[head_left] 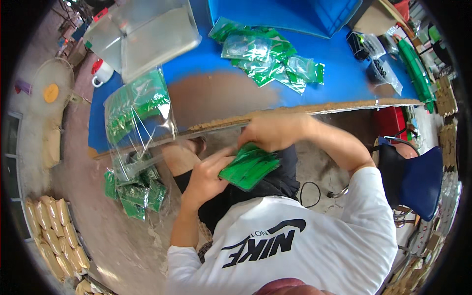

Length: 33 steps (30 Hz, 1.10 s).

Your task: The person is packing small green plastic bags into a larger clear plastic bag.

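A stack of flat green plastic packets (250,169) is held over my lap, just in front of the table's near edge. My left hand (210,173) is closed on the left side of this stack, its fingers reaching along the upper edge. At the top end of the stack, my right hand (276,132) is bent over with its fingers curled closed against the packets and close to my left fingertips. It is slightly blurred, and whatever lies between its fingers is hidden.
Green-and-clear packets (265,54) lie loose on the blue table (334,78). A clear bag of green packets (140,105) overhangs the left edge, with more packets (137,194) below. A mug (102,73), clear bin (160,39), blue crate (285,17) and blue chair (418,182) surround me.
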Tool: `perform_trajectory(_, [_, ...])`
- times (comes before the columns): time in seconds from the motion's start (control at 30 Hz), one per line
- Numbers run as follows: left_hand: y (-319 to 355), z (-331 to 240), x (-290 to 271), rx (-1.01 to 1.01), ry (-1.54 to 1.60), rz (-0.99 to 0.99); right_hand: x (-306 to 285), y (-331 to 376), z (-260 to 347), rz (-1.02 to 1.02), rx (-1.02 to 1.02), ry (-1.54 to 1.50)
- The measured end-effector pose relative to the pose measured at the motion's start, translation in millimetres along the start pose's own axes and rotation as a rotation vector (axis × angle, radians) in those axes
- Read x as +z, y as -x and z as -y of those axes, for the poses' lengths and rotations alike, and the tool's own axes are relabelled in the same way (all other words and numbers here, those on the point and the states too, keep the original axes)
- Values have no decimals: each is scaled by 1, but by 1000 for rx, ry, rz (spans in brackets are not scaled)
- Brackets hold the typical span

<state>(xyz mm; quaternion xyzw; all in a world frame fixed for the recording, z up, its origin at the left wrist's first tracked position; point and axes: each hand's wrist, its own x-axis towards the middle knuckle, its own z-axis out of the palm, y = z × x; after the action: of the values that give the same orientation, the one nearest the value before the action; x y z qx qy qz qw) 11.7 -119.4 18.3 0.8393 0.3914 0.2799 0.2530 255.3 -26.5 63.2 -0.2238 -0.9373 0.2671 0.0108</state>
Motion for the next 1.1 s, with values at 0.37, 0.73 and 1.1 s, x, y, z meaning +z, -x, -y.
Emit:
perform_trajectory(0.37, [69,51,72,-560,1855,-608,30,-50,-192,-720,789,395])
perform_trajectory(0.73, [43,70,73,-553,1808,-630,73,-10,-50,-423,166,376])
perform_trajectory(1.1, [58,69,91,-558,1966,-544,65,-8,-65,-544,444,528])
